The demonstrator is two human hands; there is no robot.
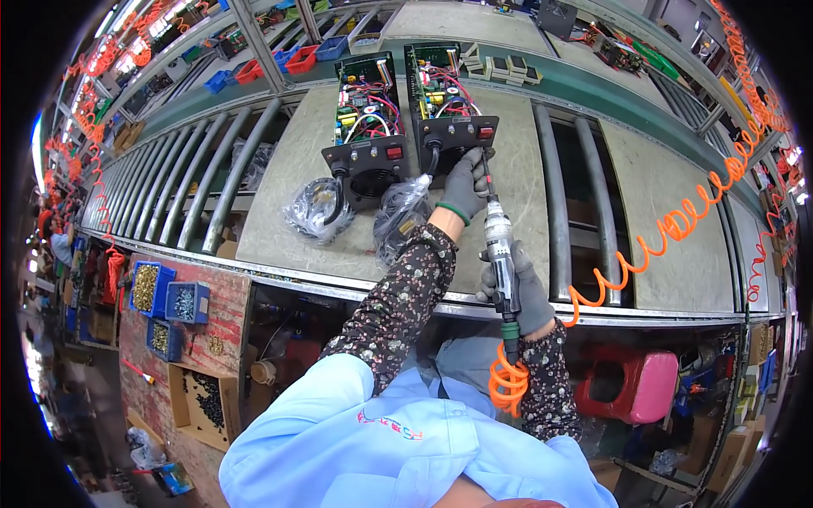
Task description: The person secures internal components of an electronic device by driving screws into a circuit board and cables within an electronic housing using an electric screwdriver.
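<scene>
My right hand [527, 292], in a grey glove, is wrapped around a silver and black air screwdriver [502, 262]. Its long bit [489, 182] points away from me toward the lower right corner of a black end panel [457, 134]. That panel belongs to the right-hand open electronic unit [440, 89], which shows coloured wires and a red switch. My gloved left hand [464, 188] is closed at the bit's tip, close to the panel's lower edge; whatever its fingers pinch is hidden. A similar unit [367, 106] stands to the left.
Bagged power cords [318, 210] lie before the units. Metal rollers [199, 182] flank the grey work board [288, 161]. An orange coiled air hose [669, 227] hangs at right. Blue bins of screws [186, 302] and a box of black parts [203, 402] sit lower left.
</scene>
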